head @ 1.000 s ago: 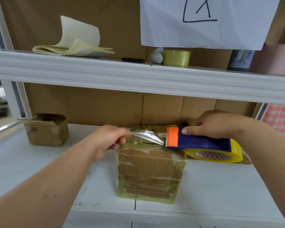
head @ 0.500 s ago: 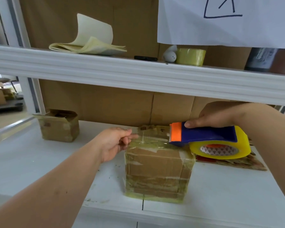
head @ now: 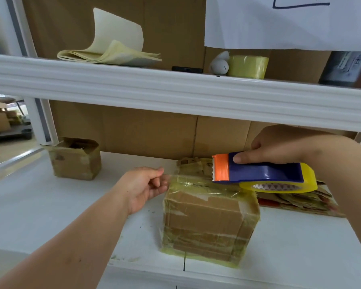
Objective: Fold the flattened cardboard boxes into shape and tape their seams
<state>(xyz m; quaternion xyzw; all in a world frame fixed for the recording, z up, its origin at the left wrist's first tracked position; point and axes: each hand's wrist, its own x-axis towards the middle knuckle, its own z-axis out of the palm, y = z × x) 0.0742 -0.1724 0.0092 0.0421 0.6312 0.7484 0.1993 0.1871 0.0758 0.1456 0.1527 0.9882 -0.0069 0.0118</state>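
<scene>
While the small brown cardboard box [head: 209,222], wrapped in yellowish clear tape, stands near the front edge of the white shelf board [head: 50,205], the left hand [head: 143,187] pinches the loose end of the tape strip [head: 188,179] at its top left corner; the right hand [head: 279,146] grips the blue and orange tape dispenser [head: 258,174] above its top right

A single head-worn camera is looking forward and slightly down from close range, taking in the white worktop [head: 50,205] below and the upper shelf [head: 175,90] crossing at eye level, with both forearms reaching in from the lower corners
</scene>
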